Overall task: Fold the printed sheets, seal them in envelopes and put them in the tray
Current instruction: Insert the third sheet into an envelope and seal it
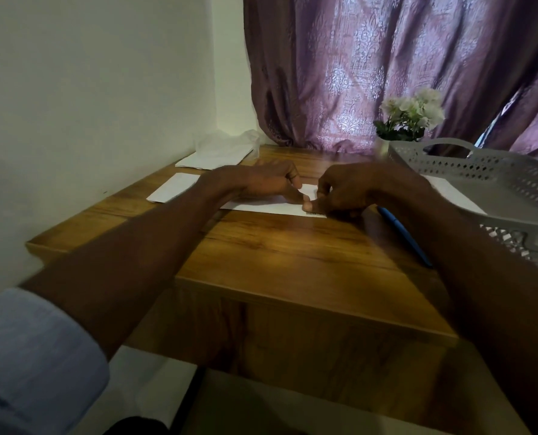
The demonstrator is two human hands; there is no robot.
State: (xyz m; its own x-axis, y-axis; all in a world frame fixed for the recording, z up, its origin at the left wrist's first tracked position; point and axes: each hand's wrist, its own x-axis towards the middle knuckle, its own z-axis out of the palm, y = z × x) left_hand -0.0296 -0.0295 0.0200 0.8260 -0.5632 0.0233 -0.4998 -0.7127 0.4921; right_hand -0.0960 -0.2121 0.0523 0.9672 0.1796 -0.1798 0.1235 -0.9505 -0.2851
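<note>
A white folded sheet (271, 208) lies flat on the wooden table (286, 246), with dark print showing at its near right corner. My left hand (261, 183) rests on its middle, thumb stretched toward the right end. My right hand (346, 193) has curled fingers and pinches the sheet's right end, thumb close to the left thumb. A grey perforated tray (487, 180) with a handle stands at the right, and a white sheet lies inside it. Both forearms hide parts of the paper.
A white envelope or sheet (173, 188) lies to the left, and a stack of white papers (211, 158) under crumpled plastic sits by the wall. A blue pen (406, 237) lies right of my right hand. White flowers (412, 114) stand before a purple curtain.
</note>
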